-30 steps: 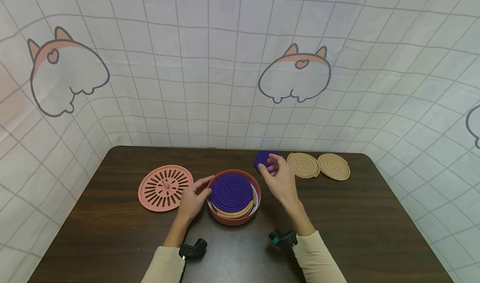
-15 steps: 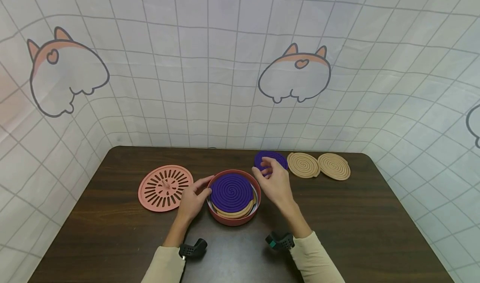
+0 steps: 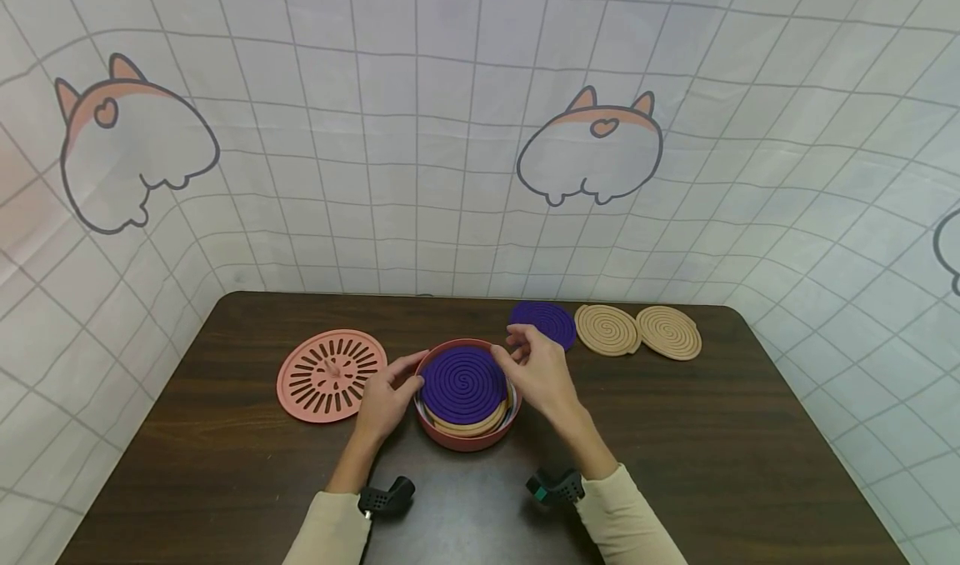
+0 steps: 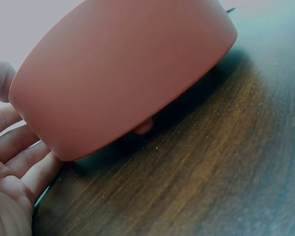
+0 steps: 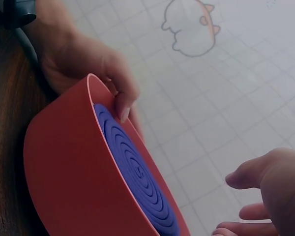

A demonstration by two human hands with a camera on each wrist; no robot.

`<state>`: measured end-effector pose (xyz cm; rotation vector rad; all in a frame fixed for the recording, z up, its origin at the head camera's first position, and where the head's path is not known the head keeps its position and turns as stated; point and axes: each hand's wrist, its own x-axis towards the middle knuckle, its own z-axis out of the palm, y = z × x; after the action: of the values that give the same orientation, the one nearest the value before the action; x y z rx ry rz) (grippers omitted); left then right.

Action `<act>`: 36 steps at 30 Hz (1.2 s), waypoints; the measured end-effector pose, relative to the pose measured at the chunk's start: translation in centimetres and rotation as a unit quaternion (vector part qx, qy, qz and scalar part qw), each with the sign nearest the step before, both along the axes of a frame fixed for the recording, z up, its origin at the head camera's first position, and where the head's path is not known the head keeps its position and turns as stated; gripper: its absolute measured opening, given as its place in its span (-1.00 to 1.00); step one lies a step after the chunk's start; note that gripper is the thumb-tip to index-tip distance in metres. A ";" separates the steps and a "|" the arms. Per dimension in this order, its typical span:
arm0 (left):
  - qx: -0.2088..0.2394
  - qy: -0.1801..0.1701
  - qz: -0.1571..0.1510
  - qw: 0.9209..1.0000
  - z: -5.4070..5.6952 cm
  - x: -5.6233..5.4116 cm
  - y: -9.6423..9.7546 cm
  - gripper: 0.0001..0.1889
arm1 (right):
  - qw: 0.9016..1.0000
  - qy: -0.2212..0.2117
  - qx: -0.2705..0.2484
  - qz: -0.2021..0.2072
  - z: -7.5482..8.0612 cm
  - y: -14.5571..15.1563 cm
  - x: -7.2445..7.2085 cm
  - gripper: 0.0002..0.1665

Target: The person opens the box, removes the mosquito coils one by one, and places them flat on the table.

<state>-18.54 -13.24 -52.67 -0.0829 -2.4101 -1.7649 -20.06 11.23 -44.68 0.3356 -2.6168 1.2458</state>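
Bowl (image 3: 465, 445) pinched in my left fingers (image 3: 405, 362), I should settle my empty, parted right fingers (image 3: 528, 332) gently against its opposite side.

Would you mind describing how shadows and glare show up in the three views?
Head view: pale sheen on the near part of the wooden table; left wrist view: dark shadow under the round reddish container, upper left corner washed out; right wrist view: gridded backdrop pale and hazy.
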 end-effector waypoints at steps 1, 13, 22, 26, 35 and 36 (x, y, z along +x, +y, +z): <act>0.000 -0.001 0.001 1.000 0.1 0.0 0.0 -0.60 | 1.000 -0.002 0.005 0.003 0.0 -0.1 0.0 -0.49; -0.005 -0.007 -0.014 1.000 3.5 1.6 0.5 -0.59 | 0.997 -0.013 0.076 0.032 -0.1 -0.5 0.6 -0.53; 0.018 0.004 -0.008 1.000 0.0 0.1 0.0 -0.60 | 0.990 -0.044 0.122 0.049 -0.1 -0.7 0.7 -0.52; 0.018 0.000 -0.007 1.000 0.2 0.1 0.0 -0.60 | 0.987 -0.051 0.140 0.060 -0.1 -0.7 0.7 -0.52; 0.006 -0.004 -0.022 1.000 3.6 1.6 0.4 -0.58 | 0.981 -0.049 0.173 0.077 0.0 -1.0 0.9 -0.50; 0.007 -0.007 -0.022 1.000 3.7 1.7 0.4 -0.58 | 0.981 -0.048 0.174 0.077 -0.1 -1.0 1.0 -0.51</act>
<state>-16.87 -12.82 -49.01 -0.1238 -2.4250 -1.8061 -19.11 10.25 -44.75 0.5591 -2.9406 0.8573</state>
